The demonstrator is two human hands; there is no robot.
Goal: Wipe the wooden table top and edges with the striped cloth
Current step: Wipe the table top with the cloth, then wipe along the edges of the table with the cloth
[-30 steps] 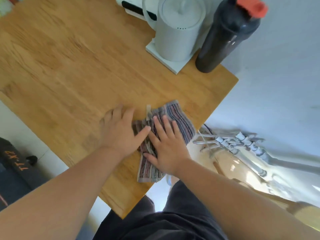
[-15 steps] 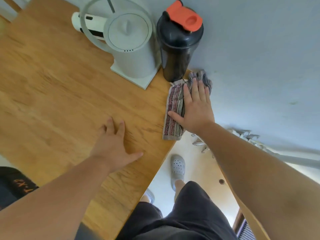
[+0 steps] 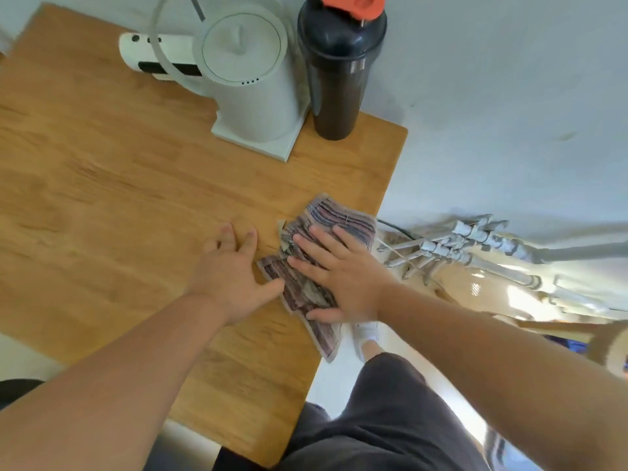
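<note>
Right hand [image 3: 343,283] flat, fingers [image 3: 314,244] spread straight, pressing striped cloth [image 3: 306,287] at the tabletop [image 3: 102,198] right edge. Left hand [image 3: 231,277] open beside it, thumb touching the cloth. Kettle [image 3: 251,86], shaker bottle [image 3: 339,69] behind.

Your worktop [image 3: 102,198] is a warm honey-orange wood, with darker brown grain lines along its planks. The cloth [image 3: 334,212] at its right edge has thin stripes of dark red, blue, grey and beige. At the far edge, the kettle [image 3: 258,96] is a pale grey-white, and the bottle [image 3: 336,79] beside it is black with an orange-red lid [image 3: 353,5]. The small device [image 3: 149,52] behind the kettle is white with a black strip. Your shorts [image 3: 390,419] are dark grey, and your shoe [image 3: 367,331] is white.
</note>
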